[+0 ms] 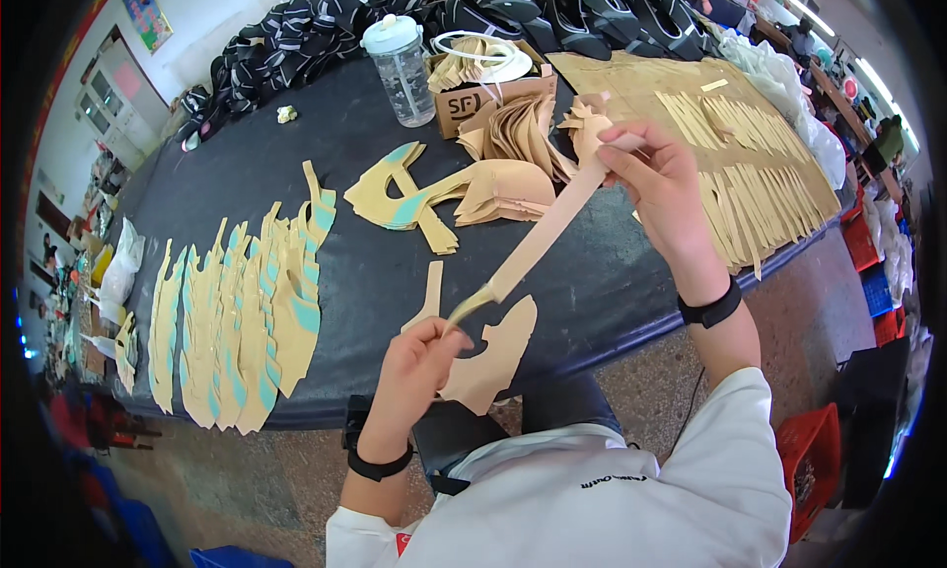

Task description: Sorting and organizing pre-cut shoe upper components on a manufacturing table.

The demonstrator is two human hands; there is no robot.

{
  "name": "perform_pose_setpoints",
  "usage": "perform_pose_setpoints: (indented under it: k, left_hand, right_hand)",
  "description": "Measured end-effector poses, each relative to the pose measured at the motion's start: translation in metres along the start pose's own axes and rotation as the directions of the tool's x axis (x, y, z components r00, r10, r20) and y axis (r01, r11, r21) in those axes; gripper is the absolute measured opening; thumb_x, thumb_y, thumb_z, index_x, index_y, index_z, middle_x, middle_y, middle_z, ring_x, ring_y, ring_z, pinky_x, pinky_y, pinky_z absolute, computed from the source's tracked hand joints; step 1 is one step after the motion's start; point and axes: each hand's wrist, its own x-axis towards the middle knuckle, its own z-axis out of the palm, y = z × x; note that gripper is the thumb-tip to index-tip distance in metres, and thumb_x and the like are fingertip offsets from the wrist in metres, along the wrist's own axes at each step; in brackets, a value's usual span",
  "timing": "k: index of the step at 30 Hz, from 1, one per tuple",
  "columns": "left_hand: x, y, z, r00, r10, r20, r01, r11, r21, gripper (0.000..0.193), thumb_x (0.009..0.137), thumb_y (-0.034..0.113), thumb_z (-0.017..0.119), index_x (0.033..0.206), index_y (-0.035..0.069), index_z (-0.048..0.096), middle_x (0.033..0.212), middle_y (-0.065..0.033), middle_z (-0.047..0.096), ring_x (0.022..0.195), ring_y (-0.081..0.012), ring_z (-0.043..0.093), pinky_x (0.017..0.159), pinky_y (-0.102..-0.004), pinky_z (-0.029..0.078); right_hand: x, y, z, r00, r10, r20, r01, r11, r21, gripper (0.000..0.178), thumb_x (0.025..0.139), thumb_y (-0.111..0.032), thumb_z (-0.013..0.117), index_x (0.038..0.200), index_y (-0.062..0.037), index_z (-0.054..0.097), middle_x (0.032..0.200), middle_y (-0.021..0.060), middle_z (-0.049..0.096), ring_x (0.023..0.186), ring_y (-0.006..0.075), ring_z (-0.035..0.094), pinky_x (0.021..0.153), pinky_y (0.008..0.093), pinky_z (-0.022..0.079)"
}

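A long beige strip is stretched slantwise between my hands, above the dark table. My left hand pinches its lower end, where the strip looks twisted. Higher up and to the right, my right hand grips the other end between thumb and fingers. Beneath the strip, near the table's front edge, lies a flat beige cut-out piece, partly hidden by my left hand. Beyond the strip are a stack of curved beige pieces and a few teal-striped pieces.
Overlapping teal-marked beige pieces lie at left. A brown board at right bears rows of thin strips. Behind stand a clear bottle, a cardboard box and piled black shoe parts. A red crate is on the floor.
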Motion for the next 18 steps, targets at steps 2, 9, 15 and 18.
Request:
perform_pose_setpoints:
  k: [2,9,15,18]
  left_hand:
    - [-0.001,-0.003,-0.015,0.997,-0.056,0.062,0.071,0.958,-0.279,0.017,0.093,0.009,0.051,0.081,0.0,0.059,0.057,0.0085,0.036,0.049,0.0001,0.032,0.045,-0.0189,0.022]
    - [0.017,-0.005,-0.032,0.999,0.008,-0.051,0.002,0.981,0.194,0.015,0.089,0.012,0.063,0.09,-0.002,0.068,0.072,0.0014,0.062,0.06,-0.0016,0.046,0.052,-0.0171,0.033]
    - [0.029,-0.004,-0.024,0.994,0.051,0.1,-0.079,0.953,0.293,0.017,0.086,0.012,0.066,0.093,-0.003,0.069,0.077,-0.003,0.067,0.068,-0.0042,0.056,0.058,-0.0176,0.041]
    - [0.028,0.005,-0.011,0.982,-0.018,0.189,-0.043,0.948,0.315,0.017,0.086,0.011,0.066,0.094,-0.004,0.068,0.081,-0.0064,0.068,0.074,-0.0076,0.061,0.066,-0.0199,0.046]
  right_hand:
    - [0.003,0.021,-0.019,0.994,0.0,-0.106,-0.008,0.997,-0.074,0.013,0.085,0.001,0.059,0.098,0.0018,0.061,0.085,0.0049,0.061,0.074,0.0085,0.059,0.066,0.0225,0.048]
    - [-0.027,0.047,-0.051,0.997,0.067,0.039,0.003,0.477,-0.879,0.025,0.077,-0.009,0.067,0.1,0.0006,0.062,0.098,0.0125,0.062,0.092,0.0267,0.059,0.082,0.0365,0.048]
    - [-0.07,0.033,0.025,0.819,0.244,0.52,0.031,0.886,-0.463,0.052,0.075,-0.027,0.075,0.116,-0.0021,0.057,0.115,0.0167,0.059,0.107,0.0292,0.056,0.094,0.0375,0.043]
    - [-0.081,0.047,0.049,0.76,0.322,0.565,-0.164,0.936,-0.312,0.04,0.076,-0.023,0.074,0.109,-0.0043,0.061,0.107,0.0117,0.061,0.096,0.0255,0.058,0.085,0.0351,0.046]
